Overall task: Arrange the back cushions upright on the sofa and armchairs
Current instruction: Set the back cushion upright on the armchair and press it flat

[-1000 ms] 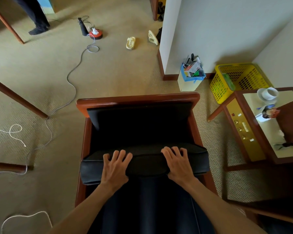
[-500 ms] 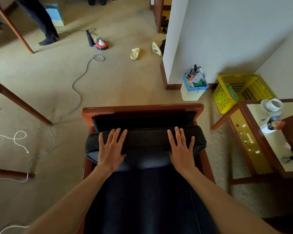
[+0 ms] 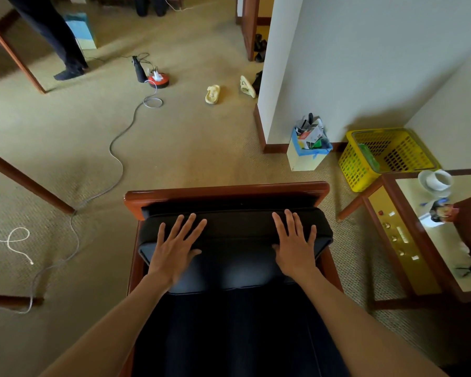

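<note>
A black leather back cushion (image 3: 237,235) stands against the backrest of a wooden-framed armchair (image 3: 226,190), its top edge just under the red-brown top rail. My left hand (image 3: 174,247) lies flat on the cushion's left part, fingers spread. My right hand (image 3: 295,246) lies flat on its right part, fingers spread too. Neither hand curls around the cushion; both palms press on its face. Below the cushion lies the dark seat (image 3: 234,330), partly covered by my forearms.
A side table (image 3: 392,232) with a cup (image 3: 435,180) stands right of the armchair. Behind it are a yellow basket (image 3: 386,156) and a small full bin (image 3: 307,151). Cables (image 3: 114,156) cross the carpet at left, near wooden furniture legs (image 3: 30,183). A person's leg (image 3: 57,39) is far left.
The cushion has gone from lying across the seat to standing against the backrest. Both hands moved forward with it and went from gripping its edge to pressing flat on it.
</note>
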A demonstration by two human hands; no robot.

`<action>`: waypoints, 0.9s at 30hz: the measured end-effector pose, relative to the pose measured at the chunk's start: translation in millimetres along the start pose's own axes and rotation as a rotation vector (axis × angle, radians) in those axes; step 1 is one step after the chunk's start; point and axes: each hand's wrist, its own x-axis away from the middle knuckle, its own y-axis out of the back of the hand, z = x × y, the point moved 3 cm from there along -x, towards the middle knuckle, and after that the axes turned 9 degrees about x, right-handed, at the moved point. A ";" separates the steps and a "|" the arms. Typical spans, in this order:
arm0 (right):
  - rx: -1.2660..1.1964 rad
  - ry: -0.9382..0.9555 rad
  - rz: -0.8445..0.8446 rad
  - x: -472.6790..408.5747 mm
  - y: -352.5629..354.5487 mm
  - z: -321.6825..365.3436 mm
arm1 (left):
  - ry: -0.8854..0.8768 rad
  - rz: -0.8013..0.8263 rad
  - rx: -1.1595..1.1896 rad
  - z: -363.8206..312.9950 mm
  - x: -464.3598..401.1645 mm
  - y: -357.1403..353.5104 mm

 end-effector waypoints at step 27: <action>0.059 0.104 0.226 -53.3 8.4 6.9 | 0.102 0.096 -0.034 14.8 -35.4 -3.7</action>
